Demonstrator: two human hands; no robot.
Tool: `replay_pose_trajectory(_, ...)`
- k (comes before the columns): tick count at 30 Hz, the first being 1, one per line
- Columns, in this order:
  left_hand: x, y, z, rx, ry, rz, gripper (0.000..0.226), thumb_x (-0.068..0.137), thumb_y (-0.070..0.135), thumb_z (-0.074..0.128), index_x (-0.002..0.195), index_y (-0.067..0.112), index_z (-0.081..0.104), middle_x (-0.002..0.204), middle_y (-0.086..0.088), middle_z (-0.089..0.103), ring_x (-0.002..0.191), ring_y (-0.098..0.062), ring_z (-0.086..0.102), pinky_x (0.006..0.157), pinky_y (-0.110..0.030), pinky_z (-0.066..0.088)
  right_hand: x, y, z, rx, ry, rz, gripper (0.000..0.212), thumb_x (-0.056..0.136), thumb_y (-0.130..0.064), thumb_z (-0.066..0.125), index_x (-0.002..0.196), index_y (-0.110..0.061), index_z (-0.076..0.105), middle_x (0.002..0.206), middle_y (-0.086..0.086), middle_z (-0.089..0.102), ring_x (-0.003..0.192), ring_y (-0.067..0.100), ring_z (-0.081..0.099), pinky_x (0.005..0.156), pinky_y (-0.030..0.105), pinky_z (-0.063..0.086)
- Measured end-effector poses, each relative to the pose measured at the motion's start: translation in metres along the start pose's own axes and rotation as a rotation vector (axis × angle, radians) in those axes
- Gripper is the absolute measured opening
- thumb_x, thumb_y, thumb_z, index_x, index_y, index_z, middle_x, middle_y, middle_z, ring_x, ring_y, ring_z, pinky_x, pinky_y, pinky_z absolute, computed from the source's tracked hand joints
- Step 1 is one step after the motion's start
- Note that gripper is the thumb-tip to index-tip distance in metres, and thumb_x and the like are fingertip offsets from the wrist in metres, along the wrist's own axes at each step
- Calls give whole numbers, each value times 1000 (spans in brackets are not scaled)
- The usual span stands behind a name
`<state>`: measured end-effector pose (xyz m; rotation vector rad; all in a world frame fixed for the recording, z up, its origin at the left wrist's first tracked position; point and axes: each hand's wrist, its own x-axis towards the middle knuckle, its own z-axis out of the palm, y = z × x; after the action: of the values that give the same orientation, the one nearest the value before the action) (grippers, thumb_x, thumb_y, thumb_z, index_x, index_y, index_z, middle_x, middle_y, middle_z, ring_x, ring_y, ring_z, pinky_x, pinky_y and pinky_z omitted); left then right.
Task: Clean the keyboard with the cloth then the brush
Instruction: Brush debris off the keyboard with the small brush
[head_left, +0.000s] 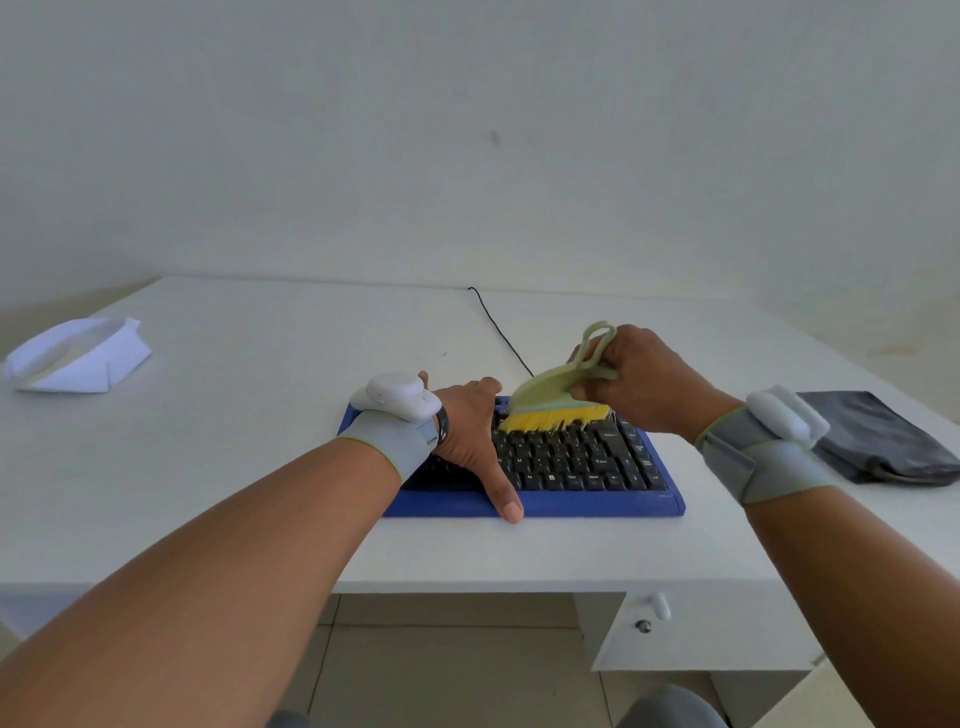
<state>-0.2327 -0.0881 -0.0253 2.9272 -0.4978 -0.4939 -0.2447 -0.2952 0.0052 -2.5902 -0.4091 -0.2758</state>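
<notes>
A keyboard (587, 470) with a blue frame and black keys lies on the white desk (260, 467), its black cable running to the back. My right hand (644, 382) grips the looped handle of a pale green brush (558, 397); its yellow bristles touch the far rows of keys. My left hand (475, 436) lies across the keyboard's left part, fingers over the far edge and thumb stretched to the near edge. A dark grey cloth (883, 439) lies crumpled on the desk to the right, apart from both hands.
A folded white cloth or paper (78, 358) sits at the desk's far left. A drawer with a knob and a lock (654, 616) is under the desk's right front. A wall stands close behind the desk.
</notes>
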Motion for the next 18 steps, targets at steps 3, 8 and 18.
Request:
replay_pose_trajectory(3,-2,0,0,15,-3,-8,141,41,76,83,151,20,16,153,4,36,140,-23,38,117,-61,-5,-2,9,-2,-30,25,33,18,82,-12,74,99,-7,73,92,2,63,80,18,59,62,11,38)
replay_pose_trajectory(8,-4,3,-2,30,-8,4,135,48,71,86,152,18,18,151,2,31,140,-22,35,117,-52,15,0,9,-10,-102,56,133,24,80,-13,76,103,-12,69,96,4,63,79,20,60,73,30,48)
replay_pose_trajectory(18,-5,4,-2,36,2,4,130,47,72,85,149,20,24,144,5,35,136,-21,39,115,-54,17,-6,4,4,70,48,21,19,80,-16,77,97,-9,73,84,-1,67,71,10,60,61,14,41)
